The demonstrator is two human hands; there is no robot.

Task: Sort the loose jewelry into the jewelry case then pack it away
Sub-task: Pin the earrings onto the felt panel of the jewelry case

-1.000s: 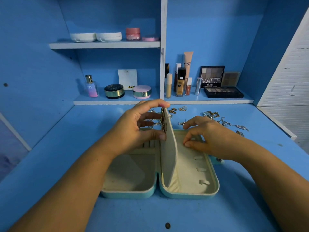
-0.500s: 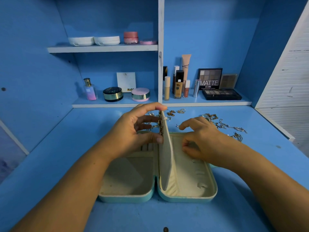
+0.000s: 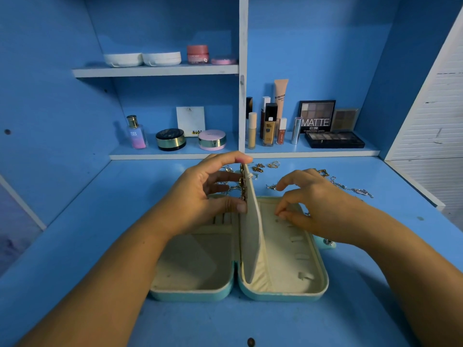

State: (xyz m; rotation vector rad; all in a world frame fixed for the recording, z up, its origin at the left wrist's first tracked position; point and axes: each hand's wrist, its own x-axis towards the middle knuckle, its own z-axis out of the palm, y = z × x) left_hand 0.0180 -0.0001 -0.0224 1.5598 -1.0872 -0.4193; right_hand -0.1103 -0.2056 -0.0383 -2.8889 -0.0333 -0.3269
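An open teal jewelry case (image 3: pixel 193 295) with cream lining lies on the blue desk. Its middle flap (image 3: pixel 253 236) stands upright, with gold earrings (image 3: pixel 242 182) pinned on its left face. My left hand (image 3: pixel 200 199) holds the flap's top edge between forefinger and thumb. My right hand (image 3: pixel 315 201) hovers over the case's right half, fingers curled, thumb and forefinger close together near the top strap; whether they pinch anything cannot be made out. Loose gold earrings (image 3: pixel 265 166) and silver chains (image 3: pixel 350 187) lie behind the case.
Behind the desk, shelves carry cosmetics: a perfume bottle (image 3: pixel 136 132), compacts (image 3: pixel 170 139), foundation bottles (image 3: pixel 269 126) and eyeshadow palettes (image 3: pixel 334 140). A white slatted panel (image 3: pixel 433 121) stands at the right. The case's snap tab (image 3: pixel 328 242) sticks out on its right side.
My right hand has shifted slightly up and back over the case's right half, its forefinger lifting. My left hand keeps hold of the upright flap.
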